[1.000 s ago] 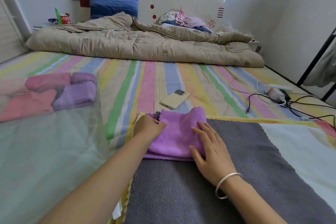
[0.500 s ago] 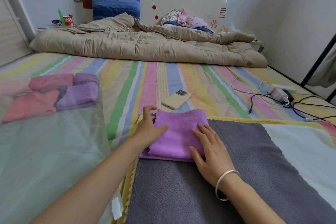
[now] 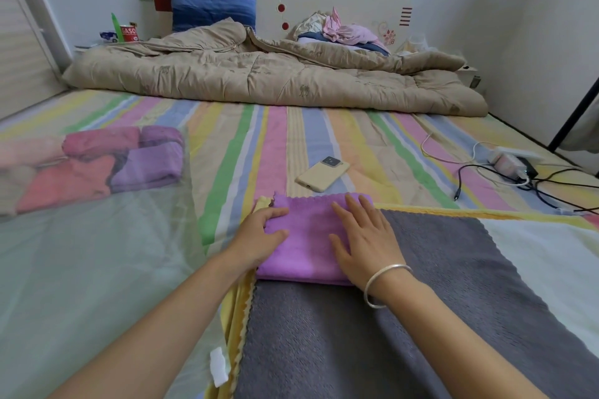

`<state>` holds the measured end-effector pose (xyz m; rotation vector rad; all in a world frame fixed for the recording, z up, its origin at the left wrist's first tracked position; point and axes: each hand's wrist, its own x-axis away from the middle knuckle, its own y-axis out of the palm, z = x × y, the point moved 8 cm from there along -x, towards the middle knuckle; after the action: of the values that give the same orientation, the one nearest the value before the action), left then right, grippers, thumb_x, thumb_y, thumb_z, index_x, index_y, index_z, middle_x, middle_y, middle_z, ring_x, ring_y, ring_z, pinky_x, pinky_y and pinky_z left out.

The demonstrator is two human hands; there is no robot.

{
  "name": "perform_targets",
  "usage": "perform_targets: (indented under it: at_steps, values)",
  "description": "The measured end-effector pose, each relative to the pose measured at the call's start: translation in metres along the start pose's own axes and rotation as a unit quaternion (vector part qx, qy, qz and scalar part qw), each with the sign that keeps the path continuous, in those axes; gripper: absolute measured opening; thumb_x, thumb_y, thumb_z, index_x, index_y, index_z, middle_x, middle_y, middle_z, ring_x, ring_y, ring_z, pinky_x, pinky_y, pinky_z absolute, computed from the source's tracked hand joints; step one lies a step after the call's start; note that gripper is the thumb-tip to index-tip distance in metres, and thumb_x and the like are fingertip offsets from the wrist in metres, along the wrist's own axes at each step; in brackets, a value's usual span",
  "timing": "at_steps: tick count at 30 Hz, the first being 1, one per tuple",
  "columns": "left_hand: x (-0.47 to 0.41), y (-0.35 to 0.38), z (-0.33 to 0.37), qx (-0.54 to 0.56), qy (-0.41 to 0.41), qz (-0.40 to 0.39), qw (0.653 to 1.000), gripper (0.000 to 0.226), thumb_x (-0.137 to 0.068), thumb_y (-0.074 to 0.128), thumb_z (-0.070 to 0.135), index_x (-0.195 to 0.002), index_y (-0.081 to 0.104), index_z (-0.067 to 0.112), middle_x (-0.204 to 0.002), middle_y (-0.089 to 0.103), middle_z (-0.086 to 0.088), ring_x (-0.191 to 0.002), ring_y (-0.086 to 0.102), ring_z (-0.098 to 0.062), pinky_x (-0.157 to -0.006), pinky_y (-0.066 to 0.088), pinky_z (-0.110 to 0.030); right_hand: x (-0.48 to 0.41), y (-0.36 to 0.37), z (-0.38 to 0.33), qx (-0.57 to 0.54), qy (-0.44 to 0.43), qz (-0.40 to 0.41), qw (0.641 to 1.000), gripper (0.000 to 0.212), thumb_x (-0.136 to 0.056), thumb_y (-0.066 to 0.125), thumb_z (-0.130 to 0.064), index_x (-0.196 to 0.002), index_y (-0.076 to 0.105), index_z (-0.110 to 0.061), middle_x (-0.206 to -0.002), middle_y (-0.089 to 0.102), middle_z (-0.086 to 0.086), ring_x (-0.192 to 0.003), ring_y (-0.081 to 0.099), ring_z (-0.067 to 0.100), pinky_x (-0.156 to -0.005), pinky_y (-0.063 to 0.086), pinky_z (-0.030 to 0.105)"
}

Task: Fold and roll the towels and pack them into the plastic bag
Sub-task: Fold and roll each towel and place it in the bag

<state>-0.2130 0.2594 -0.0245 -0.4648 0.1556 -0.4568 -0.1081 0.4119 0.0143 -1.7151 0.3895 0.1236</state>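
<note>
My purple towel (image 3: pixel 308 236) probably runs long near-far; left hand (image 3: pixel 259 236) pinches its left edge, right hand (image 3: pixel 366 243) presses flat.

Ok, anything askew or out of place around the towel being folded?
Nothing spilled or damaged. The purple towel sits fairly square on the grey towel. Only oddity: a phone lies on the bed just beyond it, close to the folding spot.

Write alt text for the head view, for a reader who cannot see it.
Two bare hands work a folded purple towel on a grey towel spread on a striped bed: the left hand grips its left edge, the right hand lies flat on it. To the left, a clear plastic bag holds rolled towels; a phone lies just beyond.
</note>
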Motion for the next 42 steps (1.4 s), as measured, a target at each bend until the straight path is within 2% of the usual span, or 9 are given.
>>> perform_targets:
  at_steps: [4,11,16,19,21,24,28,35,42]
  values:
    - [-0.001,0.0,-0.004,0.007,-0.007,0.013,1.0,0.047,-0.088,0.064,0.004,-0.131,0.057,0.022,-0.159,0.021,-0.004,-0.145,0.016,-0.004,-0.116,0.024,-0.025,-0.012,0.024,0.009,0.084,0.035,-0.123,0.988,0.077,-0.078,0.014,-0.039,-0.153,0.008,-0.021,-0.161,-0.001,0.0,-0.147,-0.008,0.022,-0.119,-0.002,0.043]
    - [0.002,0.006,0.008,-0.123,0.022,0.014,0.992,0.048,-0.09,0.061,0.011,-0.136,0.051,0.019,-0.147,0.043,0.0,-0.138,0.037,-0.017,-0.109,0.03,-0.023,0.004,0.044,0.036,0.046,0.105,-0.153,0.981,0.066,-0.097,0.019,-0.053,-0.153,-0.004,-0.026,-0.159,-0.013,-0.009,-0.145,-0.017,0.01,-0.119,-0.006,0.042]
    - [0.008,0.017,0.057,-0.404,0.072,0.065,0.91,0.068,-0.087,0.051,0.008,-0.149,0.023,0.014,-0.16,0.004,-0.011,-0.145,0.016,-0.028,-0.116,0.02,-0.037,0.001,0.032,0.044,-0.123,0.126,-0.061,0.982,0.074,-0.088,0.024,-0.059,-0.15,0.025,-0.018,-0.159,0.014,0.0,-0.147,0.008,0.018,-0.119,0.007,0.038]
    - [0.008,0.057,0.082,-0.435,0.172,0.026,0.883,0.063,-0.096,0.039,0.018,-0.153,0.013,0.013,-0.163,-0.006,-0.007,-0.15,-0.001,-0.022,-0.121,0.002,-0.039,0.017,0.004,0.076,-0.28,0.259,0.083,0.921,0.048,-0.09,0.052,-0.027,-0.136,0.048,-0.014,-0.136,0.05,0.009,-0.125,0.047,0.026,-0.104,0.036,0.036]
    - [0.006,0.083,0.072,-0.463,0.182,-0.035,0.867,0.061,-0.101,0.02,0.037,-0.155,0.004,0.014,-0.163,-0.007,-0.004,-0.15,-0.007,-0.017,-0.121,-0.005,-0.042,0.03,0.005,0.093,-0.305,0.343,0.052,0.887,0.04,-0.091,0.054,-0.021,-0.131,0.051,-0.017,-0.121,0.059,0.006,-0.111,0.056,0.025,-0.092,0.041,0.034]
    - [0.005,0.097,0.051,-0.477,0.157,-0.071,0.862,0.084,-0.078,-0.014,0.05,-0.155,-0.001,0.016,-0.163,-0.005,0.0,-0.149,-0.007,-0.013,-0.12,-0.007,-0.044,0.036,0.017,0.096,-0.352,0.393,-0.038,0.849,0.036,-0.092,0.056,-0.03,-0.125,0.054,-0.016,-0.109,0.06,0.005,-0.095,0.059,0.025,-0.079,0.048,0.032]
    - [0.005,0.097,0.048,-0.469,0.158,-0.073,0.866,0.089,-0.073,-0.018,0.05,-0.155,-0.001,0.017,-0.163,-0.003,0.001,-0.149,-0.006,-0.012,-0.121,-0.006,-0.044,0.041,0.026,0.071,-0.422,0.391,-0.122,0.809,0.031,-0.09,0.058,-0.03,-0.12,0.053,-0.02,-0.089,0.058,0.004,-0.062,0.051,0.017,-0.043,0.04,0.02]
    - [0.026,0.087,0.073,-0.4,0.113,-0.093,0.905,0.059,-0.1,0.026,0.021,-0.155,0.005,0.01,-0.163,-0.006,-0.006,-0.149,-0.009,-0.017,-0.121,-0.002,-0.041,0.049,-0.032,0.07,-0.468,0.354,-0.076,0.806,0.009,-0.088,0.057,-0.014,-0.09,0.063,-0.02,-0.08,0.06,0.008,-0.067,0.052,0.021,-0.053,0.044,0.027]
    - [0.056,0.123,0.064,-0.464,0.119,-0.065,0.876,0.061,-0.102,0.016,0.036,-0.154,-0.003,0.009,-0.162,-0.009,-0.008,-0.149,-0.012,-0.02,-0.12,-0.006,-0.046,0.085,-0.033,0.093,-0.42,0.403,-0.111,0.806,0.014,-0.088,0.062,-0.02,-0.099,0.068,-0.014,-0.085,0.062,0.011,-0.072,0.054,0.023,-0.062,0.047,0.031]
